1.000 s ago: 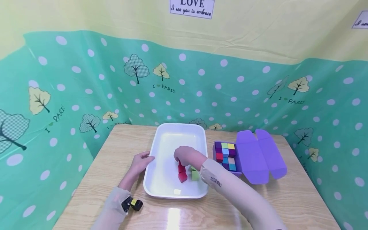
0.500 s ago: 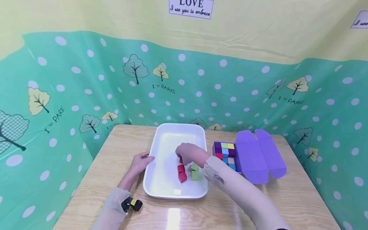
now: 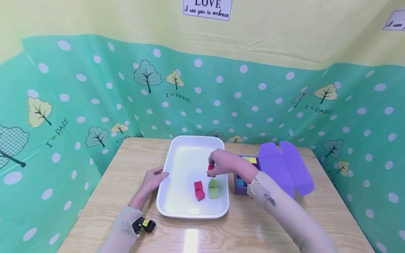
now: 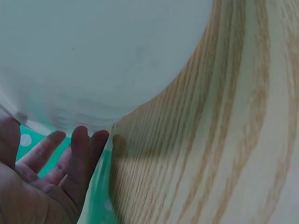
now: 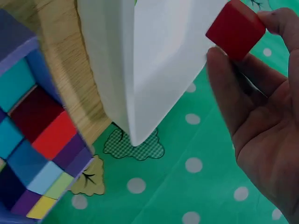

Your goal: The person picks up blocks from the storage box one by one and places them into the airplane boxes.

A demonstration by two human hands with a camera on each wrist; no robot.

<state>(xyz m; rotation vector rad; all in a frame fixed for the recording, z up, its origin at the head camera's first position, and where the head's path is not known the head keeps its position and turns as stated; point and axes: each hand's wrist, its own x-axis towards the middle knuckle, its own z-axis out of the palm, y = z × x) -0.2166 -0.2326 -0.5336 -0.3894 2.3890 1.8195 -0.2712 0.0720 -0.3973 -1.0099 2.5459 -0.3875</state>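
Observation:
My right hand (image 3: 221, 161) pinches a red cube (image 5: 236, 29) between thumb and fingertips, raised above the right side of a white tray (image 3: 185, 207). Two touching red cubes (image 3: 199, 190) lie on the tray floor, with two green cubes (image 3: 213, 193) to their right. My left hand (image 3: 153, 181) holds the tray's left rim, thumb over the edge. In the left wrist view the fingers of my left hand (image 4: 51, 186) rest against the tray's outer wall (image 4: 107, 60).
Right of the tray stands an open purple box (image 3: 240, 190) with several coloured cubes, partly hidden by my right arm. Its lid (image 3: 278, 168) spreads to the right on the wooden table (image 3: 104, 196). A patterned cloth (image 3: 190, 88) hangs behind and at the sides.
My right hand has lifted a red cube off the tray floor and moved it rightward, towards the tray's right rim. The left hand has stayed on the left rim.

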